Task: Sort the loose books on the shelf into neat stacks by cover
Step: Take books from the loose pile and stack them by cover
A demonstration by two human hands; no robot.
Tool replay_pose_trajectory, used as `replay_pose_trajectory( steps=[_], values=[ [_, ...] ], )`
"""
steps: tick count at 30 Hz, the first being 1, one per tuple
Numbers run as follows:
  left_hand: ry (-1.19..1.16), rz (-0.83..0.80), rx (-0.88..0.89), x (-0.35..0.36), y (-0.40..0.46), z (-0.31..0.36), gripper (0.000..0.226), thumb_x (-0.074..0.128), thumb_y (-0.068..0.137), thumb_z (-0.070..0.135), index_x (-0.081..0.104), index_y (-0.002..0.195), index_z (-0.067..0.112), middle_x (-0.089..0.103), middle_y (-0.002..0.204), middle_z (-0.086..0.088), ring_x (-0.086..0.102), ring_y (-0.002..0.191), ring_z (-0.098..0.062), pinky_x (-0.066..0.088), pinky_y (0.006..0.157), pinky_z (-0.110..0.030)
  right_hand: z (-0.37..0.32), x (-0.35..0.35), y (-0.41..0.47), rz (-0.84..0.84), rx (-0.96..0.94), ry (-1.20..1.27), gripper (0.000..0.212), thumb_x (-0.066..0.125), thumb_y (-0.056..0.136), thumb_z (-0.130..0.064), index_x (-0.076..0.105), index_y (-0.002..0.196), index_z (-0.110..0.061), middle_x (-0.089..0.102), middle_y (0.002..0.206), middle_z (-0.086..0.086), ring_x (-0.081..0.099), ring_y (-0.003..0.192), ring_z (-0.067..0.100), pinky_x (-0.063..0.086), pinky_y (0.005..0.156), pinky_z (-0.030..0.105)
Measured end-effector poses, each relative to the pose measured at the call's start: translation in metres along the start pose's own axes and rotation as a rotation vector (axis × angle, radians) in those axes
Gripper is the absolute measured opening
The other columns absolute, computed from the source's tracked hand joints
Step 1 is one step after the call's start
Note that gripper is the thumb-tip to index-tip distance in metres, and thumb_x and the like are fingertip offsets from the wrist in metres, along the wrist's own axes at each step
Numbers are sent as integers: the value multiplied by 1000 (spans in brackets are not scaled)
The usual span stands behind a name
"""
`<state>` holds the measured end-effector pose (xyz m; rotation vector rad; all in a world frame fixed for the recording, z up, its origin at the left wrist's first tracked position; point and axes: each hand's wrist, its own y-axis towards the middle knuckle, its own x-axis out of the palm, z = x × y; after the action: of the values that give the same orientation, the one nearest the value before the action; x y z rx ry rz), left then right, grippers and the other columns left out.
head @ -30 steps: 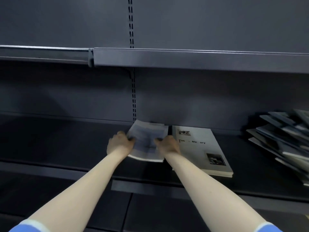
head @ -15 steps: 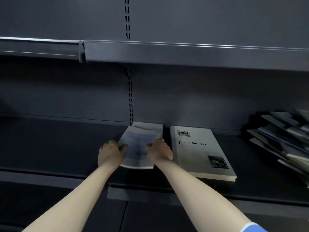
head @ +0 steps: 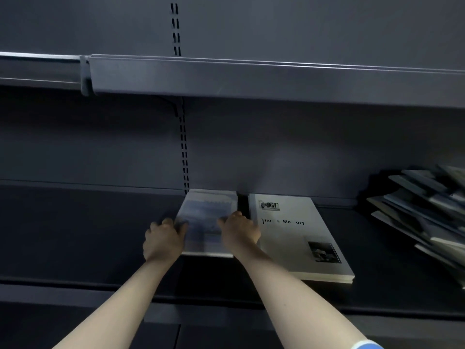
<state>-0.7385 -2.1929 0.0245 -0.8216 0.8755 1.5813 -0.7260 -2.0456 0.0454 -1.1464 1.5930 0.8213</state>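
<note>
Shelving unit, dark grey metal, filling the whole frame. Upper shelf (head: 251,79) runs across the upper part of the picture; a slotted upright (head: 183,152) stands at centre against the back panel.

Lower shelf (head: 75,235), middle of the frame, carrying three lots of books:

1. Blue-grey book (head: 206,222), centre of the frame, lying flat, far edge against the back panel. Cover blurred; print cannot be read. It looks to top a thin stack, though the count cannot be told.
2. White book (head: 299,238), just right of item 1 with a narrow dark gap between them. Lies flat, cover up, with dark lettering partly legible, a small picture at the upper left of the cover and another at the lower right. Pale page edges show beneath it at the near edge.
3. Loose heap of dark books (head: 422,212), right edge of the frame, well apart from item 2, tilted and overlapping, fanned unevenly.

Left hand (head: 163,238): fingers curled against the left edge of the blue-grey book, holding it.
Right hand (head: 239,233): fingers curled over the right edge of the same book, holding it, knuckles just beside the white book.

Both forearms reach in from the lower frame; a blue sleeve (head: 367,345) shows at the lower right.
</note>
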Motion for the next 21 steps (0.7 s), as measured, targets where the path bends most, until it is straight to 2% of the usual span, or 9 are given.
replay_pose_trajectory(
  steps=[4,6,10,12,14,18,21],
  values=[
    [103,-23,4,3,8,7,54,31,99,46,49,125,2,44,128,-22,41,120,-39,39,94,-44,0,8,12,4,-73,-111,39,32,102,-24,43,137,-11,51,125,11,56,113,31,39,68,33],
    [155,-38,2,6,12,10,55,27,99,46,46,127,3,44,129,-20,42,121,-37,39,95,-43,0,12,17,4,-73,-116,38,34,101,-23,43,136,-11,52,125,11,57,112,30,38,66,33],
    [133,-93,-11,10,21,14,53,22,101,43,44,126,2,47,131,-21,45,122,-36,39,95,-42,0,13,24,17,-45,-103,39,34,102,-27,43,136,-10,54,125,10,59,111,28,38,65,32],
    [115,-99,-16,12,23,16,52,23,101,42,43,125,0,47,131,-22,45,122,-37,38,96,-42,0,11,25,22,-71,-124,38,35,102,-21,40,137,-7,52,127,12,57,113,30,40,69,32],
    [106,-99,-18,13,26,18,52,23,101,40,43,125,-2,47,131,-23,44,122,-38,38,96,-42,0,10,26,44,-49,-98,39,30,104,-24,40,134,-3,55,127,13,58,113,30,44,74,32],
    [99,-98,-30,16,32,19,52,25,101,40,41,127,-2,45,133,-23,42,124,-38,37,98,-43,-2,13,34,81,-18,-80,41,26,104,-28,41,132,-1,58,124,12,60,111,29,41,70,31],
    [106,-97,-30,18,37,21,51,24,102,39,41,126,-3,45,133,-23,42,124,-39,37,98,-44,0,11,35,85,-52,-102,36,29,104,-18,41,133,-1,54,127,14,59,112,30,43,73,31]
  ],
)
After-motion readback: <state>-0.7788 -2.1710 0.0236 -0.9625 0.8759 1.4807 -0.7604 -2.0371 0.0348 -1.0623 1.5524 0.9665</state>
